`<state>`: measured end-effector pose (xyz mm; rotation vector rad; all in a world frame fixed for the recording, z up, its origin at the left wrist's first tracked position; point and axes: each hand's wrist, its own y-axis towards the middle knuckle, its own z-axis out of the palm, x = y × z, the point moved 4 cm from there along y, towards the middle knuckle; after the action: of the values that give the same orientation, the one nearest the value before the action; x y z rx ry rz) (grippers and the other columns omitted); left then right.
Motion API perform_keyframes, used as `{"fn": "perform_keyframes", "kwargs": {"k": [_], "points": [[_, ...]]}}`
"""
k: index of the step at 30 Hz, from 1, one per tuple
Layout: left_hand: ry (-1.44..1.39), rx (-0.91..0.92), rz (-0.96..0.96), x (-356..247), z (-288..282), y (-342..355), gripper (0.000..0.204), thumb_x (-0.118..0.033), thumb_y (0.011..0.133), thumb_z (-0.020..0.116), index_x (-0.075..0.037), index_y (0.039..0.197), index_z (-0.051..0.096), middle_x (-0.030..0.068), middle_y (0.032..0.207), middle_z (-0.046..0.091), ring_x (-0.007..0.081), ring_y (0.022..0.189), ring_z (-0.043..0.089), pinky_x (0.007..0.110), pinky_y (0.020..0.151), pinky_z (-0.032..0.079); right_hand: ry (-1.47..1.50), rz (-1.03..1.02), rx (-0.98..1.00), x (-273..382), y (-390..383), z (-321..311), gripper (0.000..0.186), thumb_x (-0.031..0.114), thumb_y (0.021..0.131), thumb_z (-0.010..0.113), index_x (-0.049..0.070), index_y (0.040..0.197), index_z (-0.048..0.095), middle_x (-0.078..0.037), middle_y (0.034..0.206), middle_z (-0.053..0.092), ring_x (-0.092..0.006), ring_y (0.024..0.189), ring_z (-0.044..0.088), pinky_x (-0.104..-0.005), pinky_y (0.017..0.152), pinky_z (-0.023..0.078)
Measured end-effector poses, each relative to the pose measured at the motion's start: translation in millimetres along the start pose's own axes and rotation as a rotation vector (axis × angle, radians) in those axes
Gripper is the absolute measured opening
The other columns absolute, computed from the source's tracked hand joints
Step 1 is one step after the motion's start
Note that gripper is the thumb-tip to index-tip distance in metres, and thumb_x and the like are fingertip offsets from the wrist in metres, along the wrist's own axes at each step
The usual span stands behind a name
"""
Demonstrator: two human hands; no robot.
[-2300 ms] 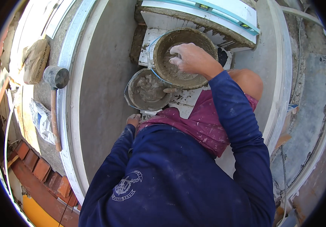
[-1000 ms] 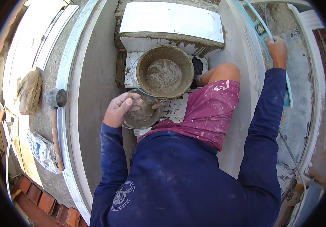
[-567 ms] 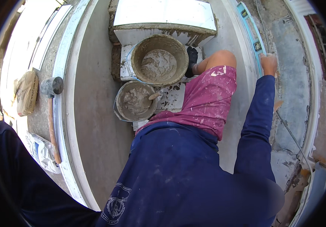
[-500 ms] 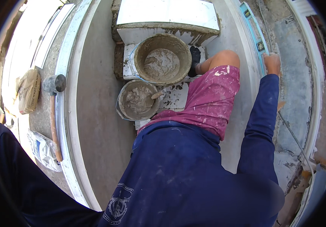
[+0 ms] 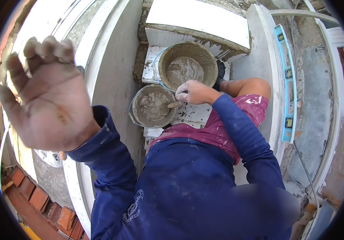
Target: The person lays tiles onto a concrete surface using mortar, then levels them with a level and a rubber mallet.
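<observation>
My left hand [image 5: 54, 94] is raised at the left, palm showing, fingers spread and slightly bent, with nothing in it. My right hand [image 5: 196, 93] hovers over the near edge of a large bucket, its fingers curled together; no object shows in them. Just below its fingertips is a wooden tool handle [image 5: 174, 104], which leans over the rim of a smaller bucket [image 5: 134, 107]. Grey wet mortar [image 5: 154, 105] fills part of this bucket and hides the tool's other end. The large bucket [image 5: 207, 60] holds a thinner layer of mortar.
A light blue spirit level [image 5: 288, 86] rests along the right wall's top. White mortar-smeared steps [image 5: 196, 18] rise ahead between grey walls [image 5: 118, 52]. Reddish tiles [image 5: 40, 198] lie at the lower left. My bent knee [image 5: 256, 86] is beside the large bucket.
My right hand has let go of the spirit level and moved left to the buckets. My left hand has risen into view, covering the mallet. The whole view has shifted.
</observation>
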<state>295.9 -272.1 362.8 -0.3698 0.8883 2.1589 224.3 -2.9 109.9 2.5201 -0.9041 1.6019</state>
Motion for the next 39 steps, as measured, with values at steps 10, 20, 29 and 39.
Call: {"fn": "perform_keyframes", "kwargs": {"k": [10, 20, 29, 39], "points": [[1.233, -0.646, -1.576, 9, -219, -418, 0.032, -0.028, 0.092, 0.062, 0.0, 0.106, 0.067, 0.0047, 0.082, 0.067, 0.0125, 0.07, 0.063, 0.028, 0.064, 0.051, -0.375, 0.418, -0.351, -236, 56, 211, 0.059, 0.042, 0.083, 0.066, 0.004, 0.127, 0.056, -0.026, 0.117, 0.062, -0.04, 0.116, 0.056, -0.0484, 0.102, 0.038], [1.313, -0.523, -1.296, 64, -274, -347, 0.027, -0.025, 0.092, 0.061, 0.0, 0.102, 0.066, 0.0047, 0.081, 0.067, 0.0108, 0.066, 0.063, 0.025, 0.061, 0.049, -0.521, 0.226, 0.177, -75, 81, 177, 0.017, 0.017, 0.072, 0.062, 0.006, 0.079, 0.073, -0.017, 0.084, 0.071, -0.034, 0.079, 0.07, -0.0459, 0.068, 0.054], [1.184, -0.507, -0.875, 162, -284, -192, 0.033, -0.027, 0.097, 0.057, -0.003, 0.119, 0.059, 0.0046, 0.093, 0.063, 0.0089, 0.072, 0.059, 0.022, 0.06, 0.046, -0.077, 0.32, -0.31, 42, -68, -46, 0.029, 0.027, 0.081, 0.062, -0.001, 0.079, 0.07, -0.017, 0.075, 0.069, -0.0319, 0.072, 0.067, -0.0405, 0.067, 0.053], [0.332, -0.649, -1.379, 310, -234, -232, 0.058, -0.051, 0.096, 0.051, -0.01, 0.136, 0.046, 0.0141, 0.136, 0.05, 0.0288, 0.118, 0.054, 0.048, 0.095, 0.046, 0.93, 0.456, -0.747, 12, -141, -26, 0.032, 0.016, 0.088, 0.065, 0.002, 0.115, 0.054, -0.002, 0.074, 0.057, -0.0093, 0.057, 0.056, -0.025, 0.046, 0.044]]}}
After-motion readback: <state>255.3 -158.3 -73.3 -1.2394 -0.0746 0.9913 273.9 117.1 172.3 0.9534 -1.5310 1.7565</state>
